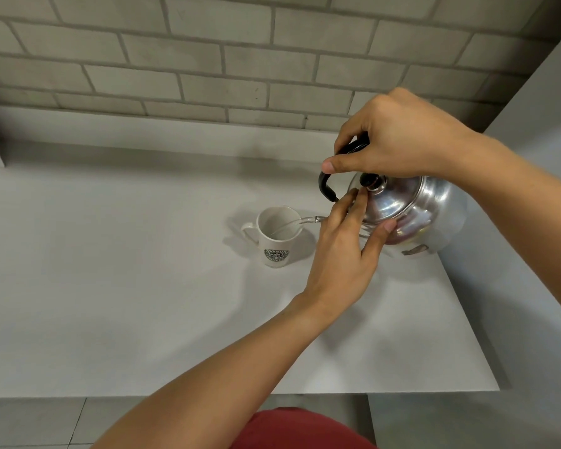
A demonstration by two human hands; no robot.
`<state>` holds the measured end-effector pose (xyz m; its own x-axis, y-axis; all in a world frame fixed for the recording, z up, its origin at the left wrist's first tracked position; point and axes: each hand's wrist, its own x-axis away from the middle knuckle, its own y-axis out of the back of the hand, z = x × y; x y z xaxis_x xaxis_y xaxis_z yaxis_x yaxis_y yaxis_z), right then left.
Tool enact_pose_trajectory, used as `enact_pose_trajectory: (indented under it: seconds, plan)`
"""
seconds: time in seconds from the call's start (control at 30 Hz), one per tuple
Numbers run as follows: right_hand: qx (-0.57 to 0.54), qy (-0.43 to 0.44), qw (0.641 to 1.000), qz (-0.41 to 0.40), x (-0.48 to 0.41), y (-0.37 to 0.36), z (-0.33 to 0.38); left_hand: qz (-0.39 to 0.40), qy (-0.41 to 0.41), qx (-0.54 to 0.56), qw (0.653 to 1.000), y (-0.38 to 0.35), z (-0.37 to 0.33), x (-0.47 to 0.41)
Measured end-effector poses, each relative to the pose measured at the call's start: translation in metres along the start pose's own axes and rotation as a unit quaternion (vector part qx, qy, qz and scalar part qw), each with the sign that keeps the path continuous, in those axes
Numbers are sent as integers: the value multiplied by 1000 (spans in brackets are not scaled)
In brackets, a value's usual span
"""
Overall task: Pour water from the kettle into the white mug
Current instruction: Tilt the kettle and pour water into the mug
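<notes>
Brick wall (208,59) across the top, from 10 to 2 o'clock. Pale grey bench (127,286) fills the middle of your view; its near edge runs along the bottom and its right edge cuts off toward 4 o'clock.

Steel kettle (412,209) sits at roughly 2 o'clock from frame centre, lifted off the bench and tipped to the left, lid side facing you. Its black handle (326,186) arcs up over the top; the black lid knob (370,181) is visible just under your right palm.

Your right hand (399,137) comes in from 3 o'clock and is wrapped closed round the handle, thumb pointing left. Your left hand (344,251) comes up from 6 o'clock, fingers loosely spread, not clenched: fingertips rest on the lid near the knob, and the thumb presses the lower rim of the lid. The spout itself is hidden behind the left hand.

White mug (277,236) stands upright on the bench at about 12 o'clock from centre, directly left of the kettle, at its 9 o'clock. Handle points left, and a green round logo faces you. A thin clear stream of water (300,222) leaves from behind your left fingers and arcs down into the mug's mouth. Water level inside is too hard to read.

Red clothing (302,429) at 6 o'clock, bottom edge.
</notes>
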<state>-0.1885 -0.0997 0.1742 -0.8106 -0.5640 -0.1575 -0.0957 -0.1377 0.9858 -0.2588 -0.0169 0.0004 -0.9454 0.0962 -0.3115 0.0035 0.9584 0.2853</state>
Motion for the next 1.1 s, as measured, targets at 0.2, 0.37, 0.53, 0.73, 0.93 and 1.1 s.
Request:
enact_pose_trajectory:
  seconds: [0.2,0.37,0.53,0.73,0.93,1.1]
  plan:
    - [2,2,1000,0,0,-3,0,-2,-1,8,1000,-3,3,1]
    - [1,1,1000,0,-1,-1,1,-10,-4,11,1000,-4,5,-1]
    - [0,-1,1000,9,-2,1,1,-11,-4,24,1000,-4,5,-2]
    - [1,-7,1000,20,-4,2,4,-10,-2,34,999,-4,5,-3]
    - [-6,-19,999,29,-5,2,3,-12,0,43,999,-5,6,-5]
    - [1,-16,999,34,-7,2,2,-13,-2,47,999,-6,6,-6]
